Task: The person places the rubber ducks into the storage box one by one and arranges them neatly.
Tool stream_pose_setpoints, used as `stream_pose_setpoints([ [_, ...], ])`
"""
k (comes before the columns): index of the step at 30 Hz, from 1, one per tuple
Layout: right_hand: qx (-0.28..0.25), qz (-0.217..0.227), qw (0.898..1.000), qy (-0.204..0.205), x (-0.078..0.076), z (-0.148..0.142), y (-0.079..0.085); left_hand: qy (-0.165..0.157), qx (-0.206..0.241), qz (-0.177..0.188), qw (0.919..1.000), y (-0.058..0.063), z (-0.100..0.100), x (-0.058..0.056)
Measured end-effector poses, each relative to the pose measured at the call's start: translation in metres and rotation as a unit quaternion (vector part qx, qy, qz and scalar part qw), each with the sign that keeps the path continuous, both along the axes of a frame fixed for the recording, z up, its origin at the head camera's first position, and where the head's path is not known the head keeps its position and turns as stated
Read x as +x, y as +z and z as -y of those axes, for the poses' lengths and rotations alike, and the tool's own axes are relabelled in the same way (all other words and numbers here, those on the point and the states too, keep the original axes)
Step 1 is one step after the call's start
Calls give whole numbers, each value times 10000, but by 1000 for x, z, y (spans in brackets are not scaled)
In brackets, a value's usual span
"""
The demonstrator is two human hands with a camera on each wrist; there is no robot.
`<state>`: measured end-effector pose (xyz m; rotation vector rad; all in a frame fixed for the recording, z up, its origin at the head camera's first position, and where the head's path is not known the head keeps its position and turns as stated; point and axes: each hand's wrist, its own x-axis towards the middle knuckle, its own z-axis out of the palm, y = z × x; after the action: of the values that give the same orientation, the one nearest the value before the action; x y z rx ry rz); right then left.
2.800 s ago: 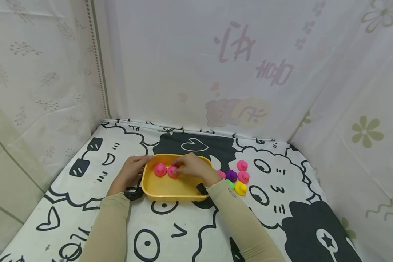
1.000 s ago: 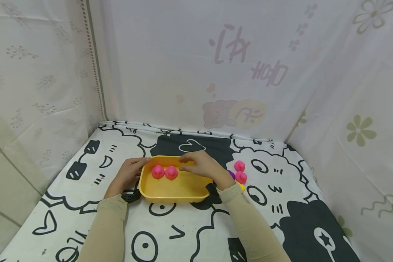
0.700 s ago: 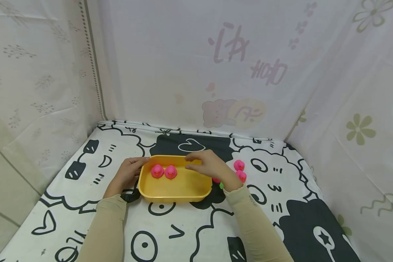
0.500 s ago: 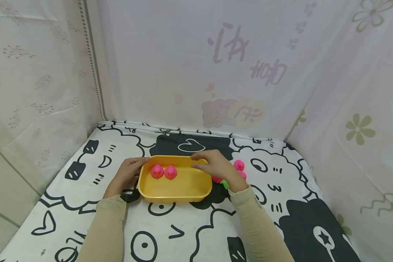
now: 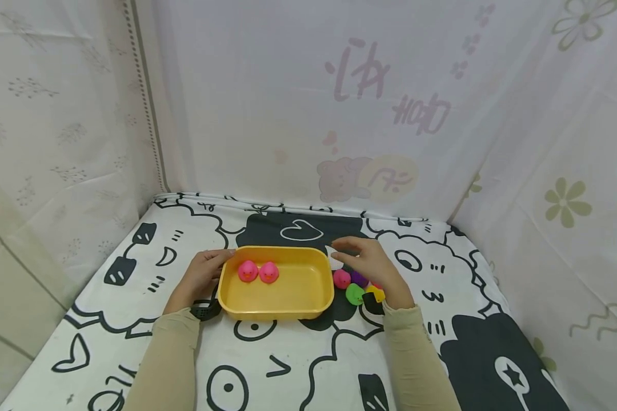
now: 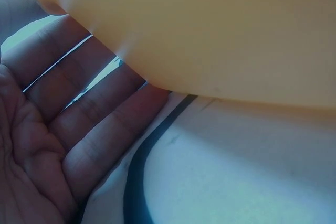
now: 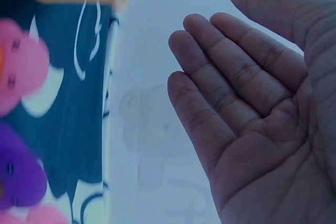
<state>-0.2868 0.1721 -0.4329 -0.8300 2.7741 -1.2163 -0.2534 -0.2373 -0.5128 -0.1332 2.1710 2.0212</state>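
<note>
A yellow tray (image 5: pixel 276 302) lies on the patterned cloth with two pink rubber ducks (image 5: pixel 248 271) side by side near its far left. At the tray's left side is my left hand (image 5: pixel 201 277); the left wrist view has its nearly straight fingers (image 6: pixel 100 98) against the outer wall. My right hand (image 5: pixel 372 262) hovers right of the tray with nothing in it, and its palm (image 7: pixel 262 156) and fingers show in the right wrist view. Below it sit another pink rubber duck (image 5: pixel 341 279), a purple duck (image 5: pixel 359 278), a green duck (image 5: pixel 355 294) and a yellow duck (image 5: pixel 376 293).
A cloth (image 5: pixel 272 394) with black cartoon drawings covers the surface. Pale printed curtains (image 5: pixel 267 103) stand behind it and at both sides. My right forearm and hand hide part of the duck group.
My right hand let go of the second pink duck in the tray, then moved right, out past the tray's right edge over the other ducks. The left hand stayed at the tray.
</note>
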Motion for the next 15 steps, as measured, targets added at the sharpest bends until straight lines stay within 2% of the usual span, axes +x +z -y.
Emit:
stream_pose_setpoints([
  [9, 305, 214, 9956, -855, -15, -44, -9, 33, 87, 59, 9999, -2, 0, -2],
  [15, 483, 294, 9918, -1149, -21, -70, -20, 60, 165, 103, 9998, -1, -1, 0],
])
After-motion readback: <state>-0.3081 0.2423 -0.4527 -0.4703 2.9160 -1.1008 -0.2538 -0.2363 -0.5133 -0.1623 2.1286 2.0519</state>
